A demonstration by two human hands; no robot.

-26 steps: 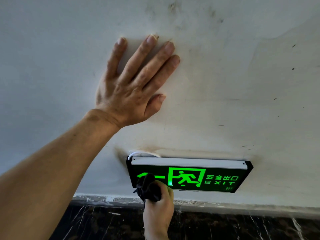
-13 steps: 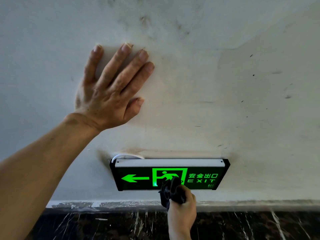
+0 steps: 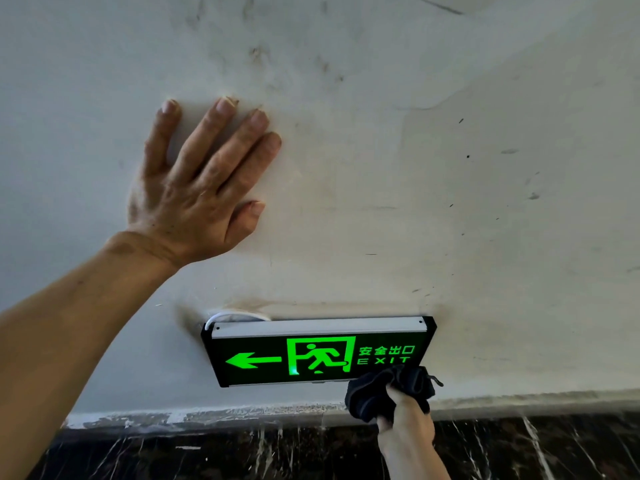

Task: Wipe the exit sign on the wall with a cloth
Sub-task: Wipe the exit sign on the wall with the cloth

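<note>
The exit sign [image 3: 304,355] is a black box with a green arrow, a running figure and the word EXIT, mounted low on the white wall. My right hand [image 3: 407,427] reaches up from below, closed around a bunched dark cloth [image 3: 384,389]. The cloth presses on the sign's lower right corner and hides that part of the face. My left hand [image 3: 197,188] lies flat on the wall above and left of the sign, fingers spread, holding nothing.
The white wall [image 3: 450,220] is stained and scuffed, with dark smudges around the sign. A white cable [image 3: 235,315] loops out behind the sign's top left corner. Below the wall runs a dark marble skirting [image 3: 242,452] with a rough paint edge.
My right hand has slid the cloth rightward along the sign, from the arrow at the left, past the running figure, to the lower right corner. My left hand has stayed flat on the wall.
</note>
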